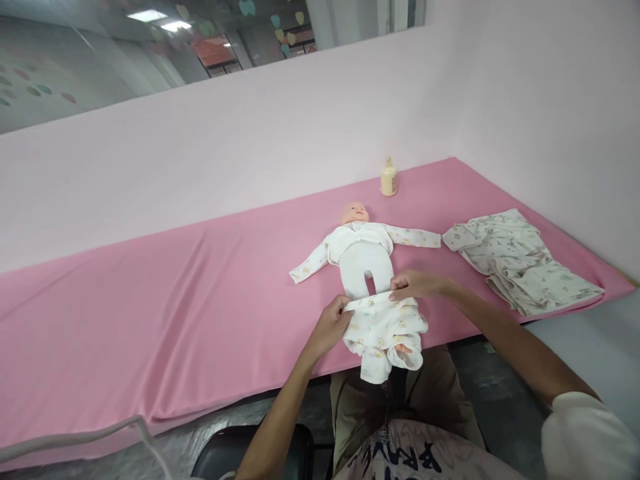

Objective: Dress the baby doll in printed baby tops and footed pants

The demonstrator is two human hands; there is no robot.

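A baby doll [367, 260] lies on its back on the pink-covered table, head toward the wall, its arms spread in a white printed top. Printed baby pants [380, 323] are bunched around its lower legs, and a bit of the doll's foot shows at one leg opening. At the left end of the waistband, my left hand [334, 323] pinches the cloth. My right hand [413, 285] grips the same waistband at its right end, close to the doll's leg. The pants' lower part hangs over the table's front edge.
A folded printed cloth [525, 260] lies to the right on the pink table cover [225, 300]. Near the wall stands a cream pump bottle [389, 179]. A black chair [220, 453] and a pale hose or cable [75, 437] are at the front left.
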